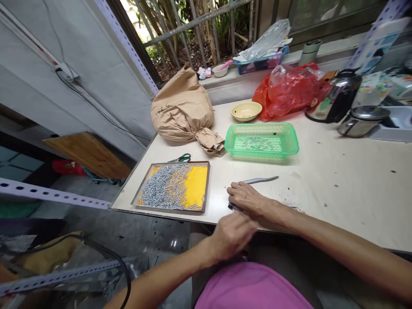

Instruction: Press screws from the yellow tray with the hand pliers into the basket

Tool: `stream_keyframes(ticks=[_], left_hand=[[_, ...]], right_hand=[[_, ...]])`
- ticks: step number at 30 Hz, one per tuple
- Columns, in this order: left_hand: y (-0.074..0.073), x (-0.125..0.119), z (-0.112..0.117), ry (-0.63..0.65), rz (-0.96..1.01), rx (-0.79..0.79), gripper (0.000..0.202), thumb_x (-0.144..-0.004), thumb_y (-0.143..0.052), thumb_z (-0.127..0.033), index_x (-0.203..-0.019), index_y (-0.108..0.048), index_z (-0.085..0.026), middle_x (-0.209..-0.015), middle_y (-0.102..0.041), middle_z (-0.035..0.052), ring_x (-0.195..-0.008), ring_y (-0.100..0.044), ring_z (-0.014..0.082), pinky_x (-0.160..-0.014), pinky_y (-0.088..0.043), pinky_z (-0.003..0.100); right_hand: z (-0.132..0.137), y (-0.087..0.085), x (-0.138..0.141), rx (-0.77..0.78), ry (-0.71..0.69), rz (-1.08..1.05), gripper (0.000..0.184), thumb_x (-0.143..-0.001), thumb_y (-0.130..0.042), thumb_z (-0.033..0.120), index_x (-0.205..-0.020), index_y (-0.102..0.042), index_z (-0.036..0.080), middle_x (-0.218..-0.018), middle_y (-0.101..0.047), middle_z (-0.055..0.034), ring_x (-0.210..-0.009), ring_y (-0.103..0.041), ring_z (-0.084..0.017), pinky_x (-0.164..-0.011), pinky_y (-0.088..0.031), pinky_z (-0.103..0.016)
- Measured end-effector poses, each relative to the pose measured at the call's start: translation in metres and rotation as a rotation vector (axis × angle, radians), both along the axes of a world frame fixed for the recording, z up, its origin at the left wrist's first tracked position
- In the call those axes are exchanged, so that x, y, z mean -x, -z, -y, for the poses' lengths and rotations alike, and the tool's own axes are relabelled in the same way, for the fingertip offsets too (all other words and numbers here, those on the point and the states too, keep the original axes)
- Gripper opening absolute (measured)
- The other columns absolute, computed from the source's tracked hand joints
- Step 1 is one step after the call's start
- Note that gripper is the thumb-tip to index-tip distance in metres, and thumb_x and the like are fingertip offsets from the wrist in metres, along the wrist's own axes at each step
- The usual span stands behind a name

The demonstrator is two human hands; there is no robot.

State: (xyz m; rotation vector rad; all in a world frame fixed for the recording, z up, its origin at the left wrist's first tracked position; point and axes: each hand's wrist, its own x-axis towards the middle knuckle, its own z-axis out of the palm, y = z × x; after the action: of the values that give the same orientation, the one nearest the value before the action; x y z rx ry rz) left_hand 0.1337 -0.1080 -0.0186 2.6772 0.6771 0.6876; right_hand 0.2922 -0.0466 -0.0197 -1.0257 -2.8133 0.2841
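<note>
My right hand (247, 199) rests palm down on the white table (337, 184) near its front edge, fingers together over a small dark object that I cannot make out. A thin metal tool (259, 180) like tweezers lies just beyond its fingers. My left hand (233, 236) hovers at the table's front edge, fingers curled and blurred; what it holds, if anything, is hidden. Left of the hands lies a framed yellow tray (196, 186) spread with several small silvery metal pieces. A green plastic basket (262, 139) with more such pieces stands farther back.
A tied brown paper sack (183, 107) and green-handled scissors (182, 159) lie behind the tray. A yellow bowl (246, 110), red plastic bag (289, 90), kettle (337, 96) and steel lid (363, 118) stand at the back right. A barred window runs behind.
</note>
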Motion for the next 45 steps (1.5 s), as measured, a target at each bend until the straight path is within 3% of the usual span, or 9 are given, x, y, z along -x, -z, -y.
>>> stream_keyframes(ticks=[6,11,15,18,23,28,31,36,45], left_hand=[[-0.01,0.088,-0.098,-0.83,-0.073,-0.075,0.019,-0.092,-0.046,-0.022,-0.094,-0.064,-0.016,-0.089,-0.063,0.0075,-0.085,-0.057,0.0188,-0.079,-0.045,0.03],[0.002,0.114,-0.16,-0.948,-0.351,-0.065,0.022,-0.091,-0.045,-0.023,-0.097,-0.065,-0.015,-0.096,-0.062,0.0104,-0.093,-0.055,0.0228,-0.078,-0.042,0.032],[0.001,0.109,-0.177,-0.983,-0.533,-0.008,0.023,-0.089,-0.044,-0.022,-0.089,-0.066,-0.014,-0.097,-0.063,0.0123,-0.095,-0.055,0.0255,-0.073,-0.041,0.032],[-0.006,0.109,-0.184,-0.982,-0.603,0.023,0.023,-0.085,-0.043,-0.016,-0.087,-0.065,-0.012,-0.097,-0.063,0.0141,-0.096,-0.055,0.026,-0.073,-0.041,0.032],[-0.022,0.101,-0.169,-0.897,-0.325,0.125,0.019,-0.082,-0.047,-0.02,-0.082,-0.065,-0.014,-0.086,-0.065,0.0099,-0.084,-0.058,0.0216,-0.07,-0.043,0.03],[-0.026,0.05,-0.113,-0.712,0.134,0.886,0.025,-0.076,-0.058,-0.038,-0.08,-0.063,-0.013,-0.063,-0.059,-0.0002,-0.046,-0.048,0.0087,-0.044,-0.038,0.021],[-0.015,0.017,-0.085,-0.65,0.141,1.096,0.022,-0.073,-0.061,-0.035,-0.077,-0.062,-0.013,-0.054,-0.053,-0.0038,-0.04,-0.043,0.0062,-0.038,-0.033,0.018],[0.001,-0.003,-0.073,-0.689,0.072,1.126,0.02,-0.074,-0.061,-0.033,-0.077,-0.062,-0.013,-0.044,-0.048,-0.0065,-0.033,-0.037,0.0049,-0.035,-0.027,0.017],[0.0,-0.005,-0.071,-0.746,-0.042,1.118,0.029,-0.072,-0.065,-0.04,-0.076,-0.064,-0.012,-0.041,-0.046,-0.0064,-0.033,-0.038,0.0058,-0.035,-0.026,0.018]], right_hand=[[-0.003,0.019,0.001,0.091,0.046,-0.346,0.016,-0.092,-0.04,0.014,-0.095,-0.056,0.016,-0.088,-0.058,-0.0064,-0.078,-0.054,-0.015,-0.07,-0.043,-0.028],[-0.022,-0.01,-0.017,-0.14,0.336,-0.756,0.017,-0.095,-0.041,0.023,-0.103,-0.055,0.019,-0.092,-0.063,-0.006,-0.083,-0.059,-0.016,-0.075,-0.047,-0.029],[-0.06,-0.044,-0.05,-0.348,0.579,-0.64,0.021,-0.093,-0.044,0.024,-0.106,-0.06,0.019,-0.097,-0.066,-0.0075,-0.087,-0.061,-0.019,-0.076,-0.048,-0.032],[-0.071,-0.058,-0.069,-0.34,0.711,-0.425,0.03,-0.09,-0.048,0.022,-0.118,-0.057,0.016,-0.118,-0.059,-0.0131,-0.102,-0.058,-0.025,-0.08,-0.048,-0.036],[-0.017,-0.045,-0.062,0.061,0.577,-0.15,0.027,-0.095,-0.043,0.03,-0.104,-0.065,0.018,-0.098,-0.063,-0.0082,-0.085,-0.062,-0.019,-0.072,-0.046,-0.029],[0.042,-0.02,-0.047,0.304,0.528,0.066,0.02,-0.093,-0.048,0.03,-0.098,-0.063,0.018,-0.099,-0.061,-0.0069,-0.084,-0.061,-0.017,-0.067,-0.041,-0.025],[0.049,-0.014,-0.047,0.31,0.564,0.103,0.019,-0.094,-0.045,0.026,-0.097,-0.061,0.018,-0.098,-0.062,-0.0064,-0.083,-0.061,-0.016,-0.065,-0.038,-0.025],[0.048,-0.021,-0.05,0.306,0.594,0.122,0.02,-0.095,-0.043,0.024,-0.097,-0.061,0.017,-0.099,-0.062,-0.0076,-0.081,-0.061,-0.016,-0.06,-0.035,-0.026],[0.052,-0.006,-0.052,0.228,0.605,0.071,0.02,-0.096,-0.041,0.026,-0.094,-0.06,0.018,-0.095,-0.062,-0.0052,-0.076,-0.059,-0.015,-0.053,-0.025,-0.027]])
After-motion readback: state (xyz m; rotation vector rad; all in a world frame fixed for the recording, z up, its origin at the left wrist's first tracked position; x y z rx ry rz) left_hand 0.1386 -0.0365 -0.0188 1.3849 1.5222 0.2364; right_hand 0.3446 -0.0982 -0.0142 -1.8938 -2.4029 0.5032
